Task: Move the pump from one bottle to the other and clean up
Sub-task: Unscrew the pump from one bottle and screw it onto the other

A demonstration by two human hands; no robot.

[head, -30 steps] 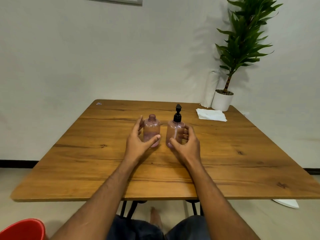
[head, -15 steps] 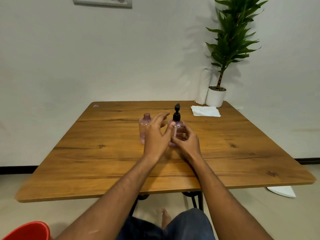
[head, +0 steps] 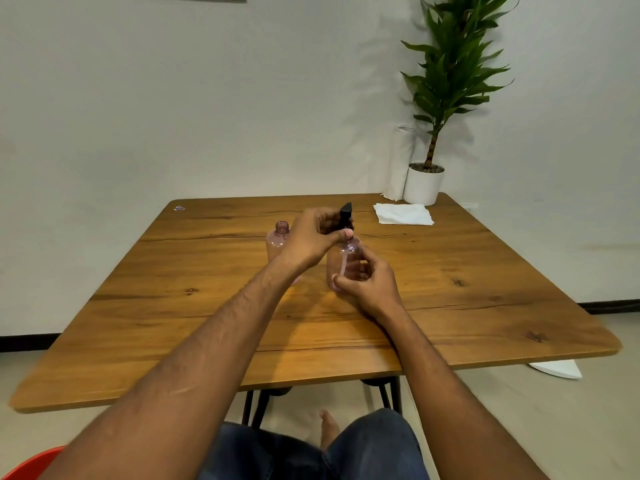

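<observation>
Two clear pink bottles stand upright near the middle of the wooden table. The right bottle carries a black pump on its neck. My right hand is wrapped around that bottle's body. My left hand has crossed over and its fingers pinch the pump's collar at the neck. The left bottle has an open neck with no cap; my left wrist hides its lower right part.
A folded white paper towel lies at the far right of the table. Behind it, at the far right corner, stand a paper roll and a potted plant in a white pot. A red bucket rim shows at bottom left.
My left hand left the open bottle, crossed to the right and closed on the pump's collar. My right hand stayed on the pump bottle. The view shifted slightly.
</observation>
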